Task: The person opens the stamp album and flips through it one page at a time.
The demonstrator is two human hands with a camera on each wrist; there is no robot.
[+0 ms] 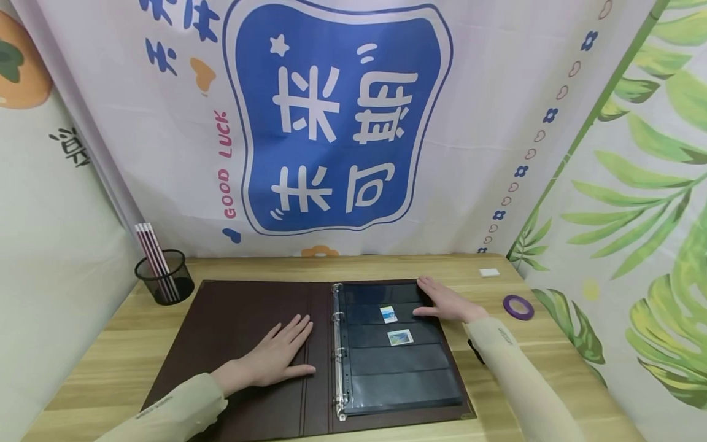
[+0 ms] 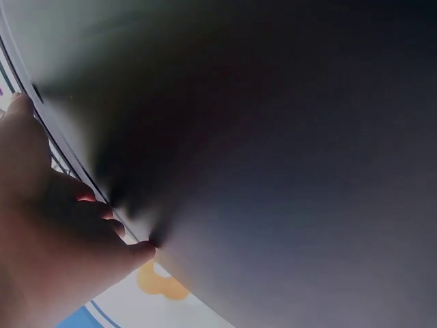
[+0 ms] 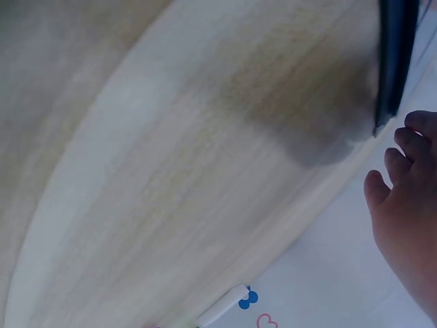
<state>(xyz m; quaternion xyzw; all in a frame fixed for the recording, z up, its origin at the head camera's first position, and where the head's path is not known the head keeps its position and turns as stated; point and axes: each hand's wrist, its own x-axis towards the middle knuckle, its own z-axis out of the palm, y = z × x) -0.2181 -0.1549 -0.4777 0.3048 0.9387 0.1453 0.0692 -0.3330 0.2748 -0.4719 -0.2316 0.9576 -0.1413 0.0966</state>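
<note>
Stamp album (image 1: 323,344) lies open on wooden desk (image 1: 99,347). Left hand (image 1: 274,358): fingers straight, slightly spread, over inside cover. Right hand (image 1: 446,301): fingers extended, thumb apart, at black page's (image 1: 397,362) upper outer corner; grip unclear. Covers probably stiff, heavyish; page slick, pliant, best lifted by that corner. Stamps (image 1: 400,337) look fragile. Wrist views murky; album's lower left cut off.

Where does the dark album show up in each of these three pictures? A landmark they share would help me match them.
Head: the dark album lies open on the table, across the lower middle.
Left wrist: its cover fills most of the picture, right of the left hand.
Right wrist: only a dark edge shows, upper right, above the right hand.
Shared landmark: the white printed cloth behind the table, towards the bottom in both wrist views.
</note>
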